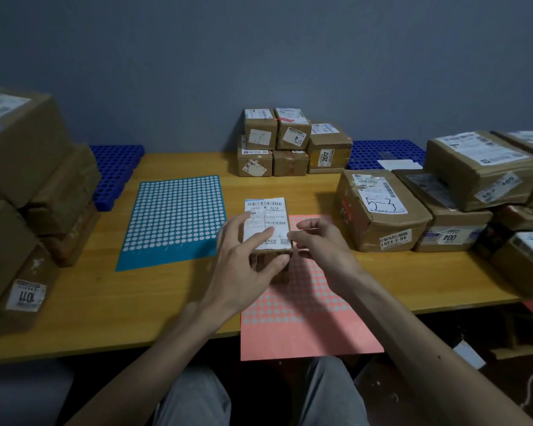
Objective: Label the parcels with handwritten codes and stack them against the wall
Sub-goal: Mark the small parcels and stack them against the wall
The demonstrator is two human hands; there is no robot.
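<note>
A small brown parcel (pixel 266 210) with a white shipping label on top stands on a pink sticker sheet (pixel 305 327) at the middle of the wooden table (pixel 105 296). My left hand (pixel 246 262) grips it from the left and front, with fingers spread across the label. My right hand (pixel 320 244) is at the parcel's right edge, fingers curled and thumb tip touching the label corner. Whether it pinches anything small is hidden. A stack of small parcels (pixel 290 142) stands against the grey wall behind.
A blue sticker sheet (pixel 173 216) lies left of the parcel. Larger parcels (pixel 379 210) crowd the right side, one marked by hand. Big boxes (pixel 22 149) are piled on the left. Blue plastic grids (pixel 114 170) lie at the back by the wall.
</note>
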